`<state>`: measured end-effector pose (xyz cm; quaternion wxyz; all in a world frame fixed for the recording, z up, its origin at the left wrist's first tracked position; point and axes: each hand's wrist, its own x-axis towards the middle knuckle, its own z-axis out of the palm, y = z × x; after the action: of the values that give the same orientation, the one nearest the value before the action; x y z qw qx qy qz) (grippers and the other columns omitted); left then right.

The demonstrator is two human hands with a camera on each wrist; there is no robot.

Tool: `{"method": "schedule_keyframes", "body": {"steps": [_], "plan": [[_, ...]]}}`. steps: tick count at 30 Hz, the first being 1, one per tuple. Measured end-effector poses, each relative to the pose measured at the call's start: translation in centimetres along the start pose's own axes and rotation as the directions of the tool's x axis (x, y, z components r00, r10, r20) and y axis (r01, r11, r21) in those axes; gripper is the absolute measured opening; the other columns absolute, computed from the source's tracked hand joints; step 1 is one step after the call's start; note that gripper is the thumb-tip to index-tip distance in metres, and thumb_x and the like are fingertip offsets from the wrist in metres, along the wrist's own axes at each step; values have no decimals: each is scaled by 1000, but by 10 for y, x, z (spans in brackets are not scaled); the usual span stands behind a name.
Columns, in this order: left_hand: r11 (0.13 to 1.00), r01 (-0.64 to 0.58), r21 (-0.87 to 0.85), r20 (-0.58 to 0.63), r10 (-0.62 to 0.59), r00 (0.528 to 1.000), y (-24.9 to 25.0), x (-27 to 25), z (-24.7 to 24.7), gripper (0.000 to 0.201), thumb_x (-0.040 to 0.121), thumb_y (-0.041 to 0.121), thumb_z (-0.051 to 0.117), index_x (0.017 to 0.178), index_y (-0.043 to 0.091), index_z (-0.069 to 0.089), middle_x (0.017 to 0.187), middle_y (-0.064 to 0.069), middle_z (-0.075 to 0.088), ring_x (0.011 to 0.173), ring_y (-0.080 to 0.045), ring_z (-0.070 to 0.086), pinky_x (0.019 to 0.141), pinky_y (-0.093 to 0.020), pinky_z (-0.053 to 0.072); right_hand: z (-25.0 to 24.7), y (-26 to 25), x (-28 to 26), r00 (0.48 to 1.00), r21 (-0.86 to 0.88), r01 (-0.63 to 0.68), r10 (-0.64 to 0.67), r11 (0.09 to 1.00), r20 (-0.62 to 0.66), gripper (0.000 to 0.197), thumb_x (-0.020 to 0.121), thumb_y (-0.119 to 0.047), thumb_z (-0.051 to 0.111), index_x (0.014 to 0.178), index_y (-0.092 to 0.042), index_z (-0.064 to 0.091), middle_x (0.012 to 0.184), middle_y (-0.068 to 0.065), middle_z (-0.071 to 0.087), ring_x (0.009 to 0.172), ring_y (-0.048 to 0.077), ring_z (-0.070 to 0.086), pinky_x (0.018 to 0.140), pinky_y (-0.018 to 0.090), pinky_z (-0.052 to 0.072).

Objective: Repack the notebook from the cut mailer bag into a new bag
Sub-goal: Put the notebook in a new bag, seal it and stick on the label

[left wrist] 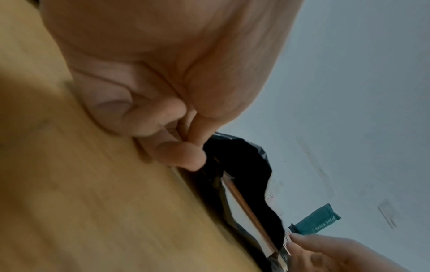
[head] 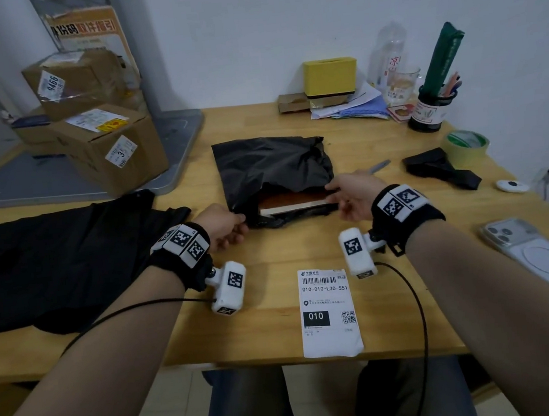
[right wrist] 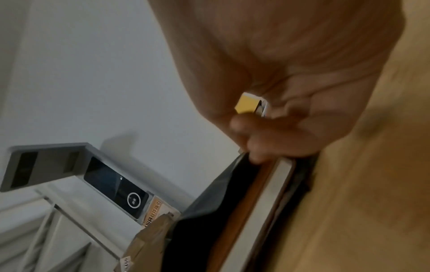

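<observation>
The cut black mailer bag [head: 272,164] lies mid-table with its open end toward me. A notebook [head: 291,202] with a brown cover and white page edges pokes out of that opening. My left hand [head: 236,225] pinches the bag's near left corner between thumb and curled fingers, seen close in the left wrist view on the bag [left wrist: 244,162]. My right hand [head: 335,197] grips the notebook's right corner, thumb above and fingers below. The right wrist view shows a fingertip [right wrist: 258,156] on the notebook [right wrist: 270,191]. A heap of black bags [head: 62,260] lies at the left.
A shipping label [head: 328,310] lies at the near table edge and a phone [head: 542,257] at the right. A tape roll [head: 467,147], a black scrap [head: 441,168] and a cutter [head: 378,165] sit beyond my right hand. Cardboard boxes [head: 104,144] stand on a scale at the back left.
</observation>
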<state>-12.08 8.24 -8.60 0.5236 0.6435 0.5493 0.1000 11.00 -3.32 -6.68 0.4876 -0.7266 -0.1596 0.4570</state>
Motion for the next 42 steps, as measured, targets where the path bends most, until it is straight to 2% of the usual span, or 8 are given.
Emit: {"method": "schedule_keyframes", "body": {"steps": [2, 6, 15, 24, 29, 32, 37, 42], "plan": [[1000, 20, 9, -3, -20, 1000, 1, 0, 0, 22, 102, 19, 50, 83, 9, 56, 73, -2, 61, 52, -14, 52, 40, -21, 29, -9, 2, 4, 997, -96, 14, -21, 995, -70, 10, 99, -15, 59, 104, -9, 54, 69, 6, 54, 43, 12, 36, 45, 22, 41], [998, 55, 39, 8, -56, 998, 5, -2, -1, 23, 103, 19, 49, 84, 9, 56, 73, -1, 60, 53, -13, 52, 41, -21, 30, -15, 7, 6, 998, -253, -48, 38, 966, -47, 15, 98, -20, 67, 99, -10, 56, 61, 5, 58, 34, 11, 39, 42, 20, 45], [994, 99, 52, 15, -99, 995, 5, 0, -3, 28, 104, 23, 47, 80, 11, 57, 67, 0, 57, 53, -12, 51, 46, -23, 31, -12, 4, 7, 997, -424, 16, -44, 905, -57, 16, 93, -17, 73, 89, -5, 64, 64, 8, 64, 43, 15, 48, 49, 28, 54], [980, 168, 102, 42, -173, 984, 2, 1, -13, 34, 104, 25, 46, 76, 9, 58, 60, -4, 58, 54, -13, 45, 49, -25, 33, -21, 4, 5, 992, -470, 50, -98, 881, -78, 28, 91, -18, 77, 78, -1, 59, 42, 7, 58, 31, 12, 52, 42, 27, 54], [973, 210, 101, 58, -216, 975, 6, 1, -16, 36, 104, 25, 45, 74, 10, 58, 52, -2, 58, 55, -14, 47, 52, -25, 36, -15, 4, 10, 997, -489, 36, -63, 871, -40, 28, 89, -19, 79, 83, 0, 60, 43, 7, 57, 33, 13, 51, 45, 30, 57], [976, 211, 55, 74, -214, 974, 5, 2, -17, 34, 104, 24, 45, 77, 10, 59, 59, -2, 59, 58, -15, 52, 54, -27, 40, -10, 4, 15, 1000, -510, 2, -10, 860, -14, 21, 93, -19, 74, 91, -4, 59, 44, 4, 54, 34, 13, 47, 50, 31, 57], [980, 129, -154, 92, -116, 989, 9, -6, -19, 21, 103, 26, 47, 105, 10, 61, 92, -3, 71, 77, -19, 67, 64, -32, 51, -10, -10, 13, 993, -229, -29, 54, 973, 107, 15, 100, -19, 61, 109, -11, 53, 61, 3, 45, 49, 13, 36, 43, 24, 40], [889, -135, -437, -8, 146, 989, 45, -10, -29, 22, 102, 26, 48, 112, 14, 63, 99, -4, 69, 90, -23, 69, 90, -44, 55, -11, -49, -6, 961, 217, 32, -90, 976, 263, 15, 103, -23, 57, 100, -9, 57, 76, 6, 59, 62, 19, 54, 61, 32, 59]]}}
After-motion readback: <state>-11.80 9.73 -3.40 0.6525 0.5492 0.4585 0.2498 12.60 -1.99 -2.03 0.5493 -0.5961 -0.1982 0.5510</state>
